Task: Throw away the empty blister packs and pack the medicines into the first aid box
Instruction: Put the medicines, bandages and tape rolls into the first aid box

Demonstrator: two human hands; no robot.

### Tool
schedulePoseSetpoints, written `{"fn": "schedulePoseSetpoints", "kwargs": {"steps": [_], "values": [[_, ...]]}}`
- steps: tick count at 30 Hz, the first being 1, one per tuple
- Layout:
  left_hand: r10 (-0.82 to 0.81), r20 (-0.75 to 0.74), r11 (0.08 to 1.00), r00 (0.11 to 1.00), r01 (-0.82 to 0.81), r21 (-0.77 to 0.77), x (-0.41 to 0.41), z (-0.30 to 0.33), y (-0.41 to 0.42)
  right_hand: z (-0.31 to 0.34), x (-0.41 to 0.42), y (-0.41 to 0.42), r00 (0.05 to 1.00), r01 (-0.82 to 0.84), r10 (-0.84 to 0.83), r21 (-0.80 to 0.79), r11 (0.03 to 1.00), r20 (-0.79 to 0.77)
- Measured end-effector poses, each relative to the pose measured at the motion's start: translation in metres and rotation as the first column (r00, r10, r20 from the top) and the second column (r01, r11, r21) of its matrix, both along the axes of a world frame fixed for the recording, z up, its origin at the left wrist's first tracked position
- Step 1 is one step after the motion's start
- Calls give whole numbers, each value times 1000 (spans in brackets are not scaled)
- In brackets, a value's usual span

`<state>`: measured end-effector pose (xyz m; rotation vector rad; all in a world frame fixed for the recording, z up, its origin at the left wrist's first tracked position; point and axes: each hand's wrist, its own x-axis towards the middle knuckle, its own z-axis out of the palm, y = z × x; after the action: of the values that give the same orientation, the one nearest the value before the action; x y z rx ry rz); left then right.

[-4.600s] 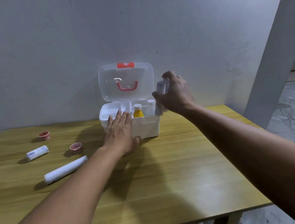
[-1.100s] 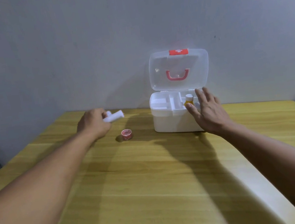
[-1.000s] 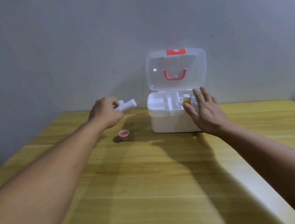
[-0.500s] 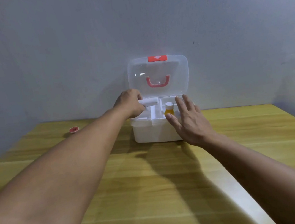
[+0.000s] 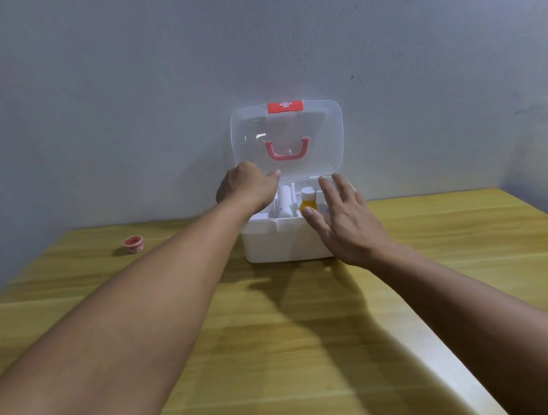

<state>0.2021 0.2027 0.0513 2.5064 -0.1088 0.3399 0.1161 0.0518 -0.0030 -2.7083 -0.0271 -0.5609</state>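
Note:
The white first aid box (image 5: 284, 244) stands at the table's back edge, its clear lid (image 5: 318, 133) with a red handle raised. A white roll (image 5: 286, 200) lies in a middle tray compartment. Just right of it stands a yellow bottle with a white cap (image 5: 308, 199). My left hand (image 5: 249, 186) hovers over the tray's left side; the thumb is lifted clear of the roll and the fingers point down beside it. My right hand (image 5: 343, 223) rests with spread fingers on the box's front right rim, holding nothing. A small round red container (image 5: 134, 244) sits on the table at far left.
The wooden table (image 5: 280, 327) runs up to a grey wall. Its right edge (image 5: 454, 340) slants away toward the floor. My two forearms cross most of the near tabletop.
My left hand carried the white roll from the table's left side to the box, and the roll now lies in the tray. My right hand stayed on the box.

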Motion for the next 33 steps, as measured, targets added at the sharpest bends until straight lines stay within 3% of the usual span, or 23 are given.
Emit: {"fn": "schedulePoseSetpoints", "kwargs": {"steps": [3,7,14,22,33], "values": [[-101,38,989,994,96,111,-9,-11,9,0,1,1,1000,3,-3,-4,1000,0],[-237,-132,958,962,255,135,-9,-30,21,-1,2,3,1000,14,-14,-24,1000,3],[-143,33,977,989,136,165,-20,-34,67,-2,4,3,999,15,-16,-17,1000,-31],[181,-81,983,980,-177,56,-7,-63,177,-5,4,9,997,71,-70,-43,997,18],[132,-148,991,980,-128,36,29,-86,201,-11,4,11,990,116,-110,-69,991,85]]}}
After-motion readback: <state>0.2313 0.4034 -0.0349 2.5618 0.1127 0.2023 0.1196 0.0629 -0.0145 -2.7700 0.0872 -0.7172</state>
